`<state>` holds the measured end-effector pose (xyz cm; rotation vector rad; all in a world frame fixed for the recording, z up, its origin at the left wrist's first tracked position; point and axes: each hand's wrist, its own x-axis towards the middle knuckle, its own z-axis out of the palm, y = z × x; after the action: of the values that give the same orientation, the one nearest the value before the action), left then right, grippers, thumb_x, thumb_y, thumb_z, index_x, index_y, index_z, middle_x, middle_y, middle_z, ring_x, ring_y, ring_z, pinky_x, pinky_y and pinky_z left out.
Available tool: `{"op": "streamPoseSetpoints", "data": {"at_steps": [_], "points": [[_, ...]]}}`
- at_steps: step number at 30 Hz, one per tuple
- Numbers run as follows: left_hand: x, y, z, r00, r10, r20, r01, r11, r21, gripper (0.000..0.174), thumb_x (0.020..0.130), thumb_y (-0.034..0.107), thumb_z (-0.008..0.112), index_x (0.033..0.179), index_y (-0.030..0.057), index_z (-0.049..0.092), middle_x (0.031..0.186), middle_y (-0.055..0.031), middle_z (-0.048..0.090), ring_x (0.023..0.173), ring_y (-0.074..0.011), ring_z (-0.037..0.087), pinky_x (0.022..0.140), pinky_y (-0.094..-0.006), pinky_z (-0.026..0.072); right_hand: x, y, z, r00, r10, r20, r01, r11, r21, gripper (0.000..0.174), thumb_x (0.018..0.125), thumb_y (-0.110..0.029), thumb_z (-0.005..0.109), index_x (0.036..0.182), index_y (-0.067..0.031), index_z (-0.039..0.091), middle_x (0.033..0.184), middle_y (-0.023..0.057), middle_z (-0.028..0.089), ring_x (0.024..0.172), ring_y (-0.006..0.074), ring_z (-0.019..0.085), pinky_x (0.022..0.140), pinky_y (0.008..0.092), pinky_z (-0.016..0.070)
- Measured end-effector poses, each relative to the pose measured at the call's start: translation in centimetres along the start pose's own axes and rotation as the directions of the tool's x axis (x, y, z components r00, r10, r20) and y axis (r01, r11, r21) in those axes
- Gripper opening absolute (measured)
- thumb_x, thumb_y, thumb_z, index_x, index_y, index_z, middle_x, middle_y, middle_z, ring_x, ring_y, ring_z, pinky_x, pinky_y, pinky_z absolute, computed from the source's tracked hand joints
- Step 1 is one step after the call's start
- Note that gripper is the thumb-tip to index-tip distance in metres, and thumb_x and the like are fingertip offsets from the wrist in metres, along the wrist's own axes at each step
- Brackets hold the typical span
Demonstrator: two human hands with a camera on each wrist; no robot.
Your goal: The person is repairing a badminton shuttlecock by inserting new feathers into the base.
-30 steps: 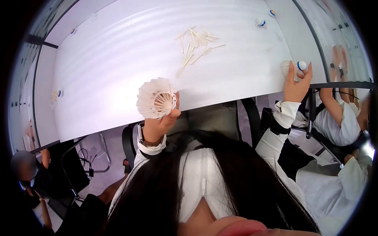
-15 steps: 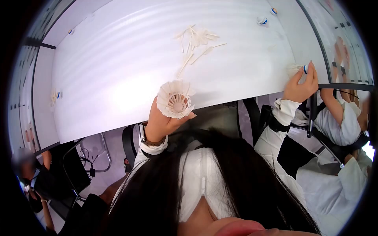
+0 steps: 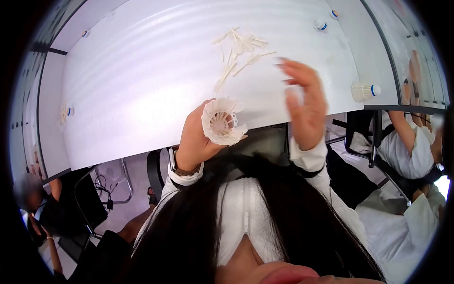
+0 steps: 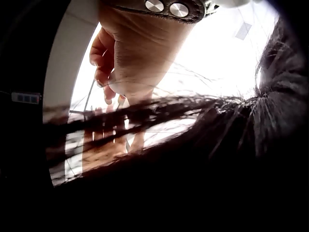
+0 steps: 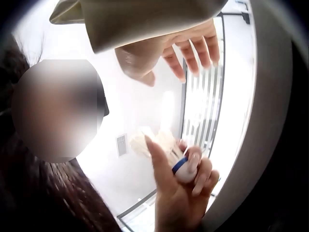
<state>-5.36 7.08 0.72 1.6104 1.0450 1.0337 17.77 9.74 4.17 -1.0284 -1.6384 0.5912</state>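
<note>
My left hand grips a shuttlecock near the table's front edge, its ragged feather skirt facing up. In the right wrist view that shuttlecock shows a white cork with a blue band, fingers and thumb around it. My right hand hovers right of it, blurred, its fingers apart and nothing in them. Another shuttlecock lies on its side at the table's right front corner. Loose broken feathers are scattered ahead of the hands. Dark hair crosses the left wrist view, covering part of the left hand.
Two shuttlecock pieces with blue bands, a nearer one and a farther one, sit at the back right. More lie along the left side and back left. Low white panels border the white table.
My right hand has let go of the shuttlecock at the right corner and moved left toward the left hand. The left hand has shifted slightly right, turning its shuttlecock's open skirt upward.
</note>
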Motion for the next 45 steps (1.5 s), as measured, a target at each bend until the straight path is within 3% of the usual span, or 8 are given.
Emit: {"op": "streamPoseSetpoints", "data": {"at_steps": [5, 7, 9, 10, 13, 26, 31, 45], "points": [[0.6, -0.3, 0.2, 0.995, 0.079, -0.066, -0.078, 0.997, 0.015, 0.041, 0.075, 0.019, 0.079, 0.108, 0.0021, 0.062, 0.088, -0.0073, 0.063, 0.076, -0.0228, 0.063, 0.068, -0.0326, 0.0491, 1.7, -0.4, 4.1, 0.95, -0.15, 0.273, 0.031, 0.917, 0.398, 0.042, 0.091, -0.024, 0.059, 0.125, -0.0007, 0.058, 0.126, 0.0125, 0.061, 0.113, 0.0252, 0.056, 0.09, 0.0335, 0.0439], [0.2, 0.3, 0.5, 0.991, -0.117, -0.071, 0.108, 0.986, -0.127, 0.039, 0.077, 0.016, 0.079, 0.108, 0.0007, 0.061, 0.09, -0.0073, 0.064, 0.078, -0.0204, 0.063, 0.072, -0.0309, 0.0493, 2.3, 0.7, 4.0, 0.969, -0.11, 0.221, 0.033, 0.946, 0.324, 0.038, 0.094, -0.025, 0.055, 0.121, 0.0005, 0.06, 0.122, 0.0136, 0.063, 0.11, 0.0262, 0.057, 0.09, 0.0338, 0.044], [0.3, -0.1, 0.2, 0.996, -0.004, -0.085, -0.004, 0.996, -0.094, 0.038, 0.077, 0.014, 0.079, 0.108, 0.0003, 0.061, 0.093, -0.0072, 0.065, 0.078, -0.0197, 0.063, 0.073, -0.03, 0.0492, 2.9, 1.4, 3.9, 0.996, -0.008, 0.088, -0.015, 0.964, 0.266, 0.038, 0.099, -0.028, 0.047, 0.111, 0.0026, 0.065, 0.113, 0.015, 0.066, 0.106, 0.0277, 0.06, 0.092, 0.0348, 0.0438], [0.3, -0.4, -0.2, 0.995, 0.054, -0.089, -0.061, 0.995, -0.08, 0.038, 0.078, 0.014, 0.079, 0.108, 0.0, 0.061, 0.094, -0.0072, 0.065, 0.078, -0.0193, 0.062, 0.073, -0.0296, 0.0491, 3.4, 1.2, 3.6, 0.997, 0.07, 0.039, -0.074, 0.989, 0.124, 0.033, 0.096, -0.027, 0.054, 0.106, 0.0011, 0.068, 0.109, 0.0166, 0.067, 0.105, 0.0327, 0.061, 0.094, 0.0382, 0.0437], [0.1, -0.7, -0.3, 0.994, 0.019, -0.108, -0.038, 0.984, -0.174, 0.036, 0.078, 0.013, 0.078, 0.107, -0.0006, 0.061, 0.098, -0.0089, 0.065, 0.083, -0.0211, 0.062, 0.077, -0.0309, 0.0488, 3.5, 3.5, 2.1, 0.96, -0.157, 0.234, 0.259, 0.817, -0.515, 0.028, 0.086, -0.024, 0.068, 0.105, -0.0038, 0.071, 0.118, 0.0229, 0.064, 0.118, 0.044, 0.054, 0.098, 0.0478, 0.0423], [0.1, -0.2, -0.3, 0.992, -0.058, -0.114, 0.029, 0.97, -0.241, 0.041, 0.077, 0.017, 0.079, 0.109, -0.0011, 0.06, 0.098, -0.0098, 0.065, 0.085, -0.0232, 0.063, 0.077, -0.0306, 0.0488, 2.2, 4.2, 2.0, 0.96, -0.089, 0.266, 0.224, 0.811, -0.54, 0.033, 0.081, -0.021, 0.072, 0.11, -0.0062, 0.071, 0.13, 0.0155, 0.06, 0.126, 0.0379, 0.051, 0.107, 0.0563, 0.0324], [0.4, 0.0, -0.8, 0.998, -0.033, -0.046, 0.029, 0.995, -0.098, 0.045, 0.077, 0.018, 0.079, 0.112, -0.0021, 0.058, 0.091, -0.0086, 0.065, 0.079, -0.0212, 0.062, 0.074, -0.03, 0.0489, 2.9, 2.5, 2.4, 0.875, -0.141, 0.463, 0.342, 0.857, -0.386, 0.03, 0.076, -0.021, 0.075, 0.104, -0.013, 0.074, 0.137, 0.0147, 0.056, 0.136, 0.0385, 0.041, 0.11, 0.0591, 0.0265], [0.3, 0.2, -0.7, 0.998, -0.025, -0.064, 0.014, 0.984, -0.175, 0.043, 0.078, 0.016, 0.078, 0.112, -0.0013, 0.059, 0.088, -0.0069, 0.066, 0.078, -0.0191, 0.063, 0.075, -0.0297, 0.05, 2.9, 2.3, 2.7, 0.837, -0.1, 0.538, 0.331, 0.875, -0.353, 0.056, 0.071, -0.032, 0.079, 0.116, -0.0005, 0.066, 0.136, 0.0162, 0.056, 0.136, 0.0383, 0.041, 0.112, 0.0574, 0.0245]]}}
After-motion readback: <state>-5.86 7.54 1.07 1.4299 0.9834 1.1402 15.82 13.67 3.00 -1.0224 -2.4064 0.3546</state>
